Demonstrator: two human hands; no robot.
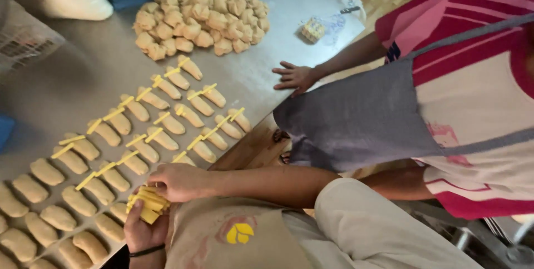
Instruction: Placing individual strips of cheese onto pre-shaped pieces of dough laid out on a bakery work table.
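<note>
**Two hands on a bundle of yellow sticks above rows of dough**

Two rows and more of oblong dough pieces (78,201) lie across the left part of the steel table (83,69). The ones at the far left are bare; further right, many carry a thin yellow stick (98,172) laid slantwise across one end.

At the near table edge, low in the view, the person's left hand (143,230) comes up from below with a dark band at the wrist. Its fingers are closed around a bundle of yellow sticks (147,202), held just over the nearest dough pieces. The right hand (179,182) reaches in from the right, forearm level, and curls over the top of the same bundle. Its fingertips touch the sticks, so both hands meet on it. Whether it has pinched out a single stick cannot be told.

Further back, toward the middle, a heap of folded dough lumps (203,13) sits on the table, well apart from the rows. A small clear bag with a yellow block (314,29) lies near the far right edge.

On the right stands another person in a grey apron (361,119) over a striped pink shirt. That person's hand (295,76) rests flat and spread on the table edge, holding nothing.
</note>
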